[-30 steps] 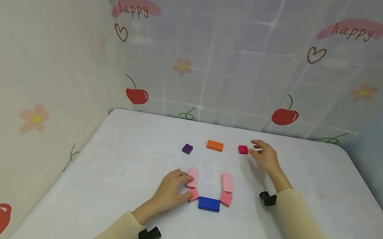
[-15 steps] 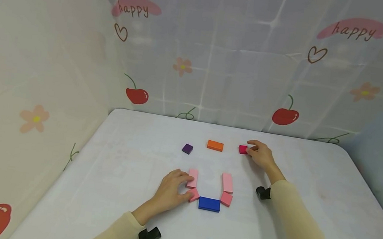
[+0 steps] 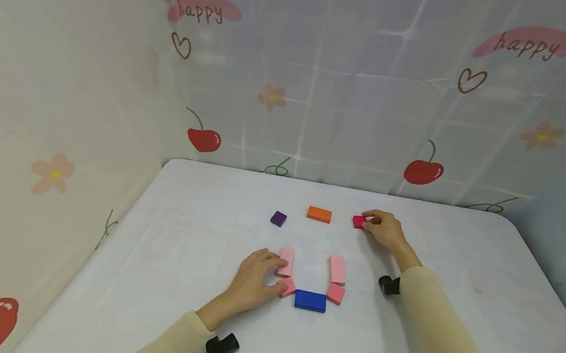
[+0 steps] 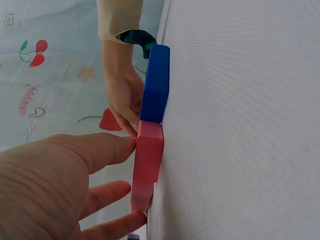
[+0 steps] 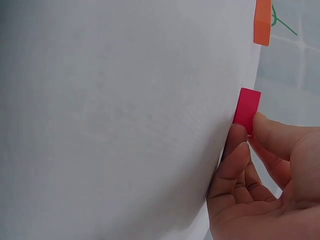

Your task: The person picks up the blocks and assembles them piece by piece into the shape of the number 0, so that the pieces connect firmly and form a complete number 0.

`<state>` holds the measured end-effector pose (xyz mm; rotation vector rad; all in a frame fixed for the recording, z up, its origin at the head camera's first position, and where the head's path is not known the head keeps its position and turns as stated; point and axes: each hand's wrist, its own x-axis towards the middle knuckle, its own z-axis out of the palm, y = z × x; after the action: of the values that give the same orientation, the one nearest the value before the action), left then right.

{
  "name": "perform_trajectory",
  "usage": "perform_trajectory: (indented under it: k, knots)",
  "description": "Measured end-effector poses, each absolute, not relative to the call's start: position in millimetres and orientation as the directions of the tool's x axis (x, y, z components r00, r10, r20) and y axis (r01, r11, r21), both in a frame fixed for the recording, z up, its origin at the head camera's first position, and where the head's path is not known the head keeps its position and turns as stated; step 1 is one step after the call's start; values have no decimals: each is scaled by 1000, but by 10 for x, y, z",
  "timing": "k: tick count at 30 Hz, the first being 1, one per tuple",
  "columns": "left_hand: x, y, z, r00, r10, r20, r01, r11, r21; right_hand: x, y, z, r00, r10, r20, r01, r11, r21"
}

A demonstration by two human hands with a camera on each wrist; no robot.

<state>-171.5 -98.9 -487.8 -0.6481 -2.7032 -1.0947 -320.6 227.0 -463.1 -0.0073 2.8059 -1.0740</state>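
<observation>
At the far right of the arrangement, my right hand (image 3: 386, 230) pinches a small red block (image 5: 247, 106) on the table between thumb and fingers. My left hand (image 3: 253, 281) rests beside the left pink blocks with fingers spread. Its thumb touches the darker pink block (image 4: 149, 152), and its fingertips reach the light pink block (image 3: 286, 262). A blue block (image 3: 310, 301) lies at the front between two darker pink blocks. Up the right side, a second darker pink block (image 3: 335, 293) meets another light pink block (image 3: 337, 269).
An orange block (image 3: 319, 214) and a small dark purple block (image 3: 278, 218) lie behind the pink and blue ones. The white table (image 3: 180, 217) backs onto a printed curtain (image 3: 341, 119), with another curtain along its left side.
My right hand has moved left onto the red block, and its thumb and fingers have closed on it. My left hand and the other blocks have stayed in place.
</observation>
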Motion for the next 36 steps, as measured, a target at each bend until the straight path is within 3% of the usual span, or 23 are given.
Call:
perform_trajectory:
  k: [10, 36]
  knots:
    - [-1706, -992, -4860, -902, 332, 277, 431, 637, 639, -3100, 2189, -4618, -986, -66, -154, 56, 737, -674]
    - [-1716, -988, -4853, -900, 336, 277, 434, 647, 627, -2824, 1946, -4605, -966, -211, -151, -52, 729, -682]
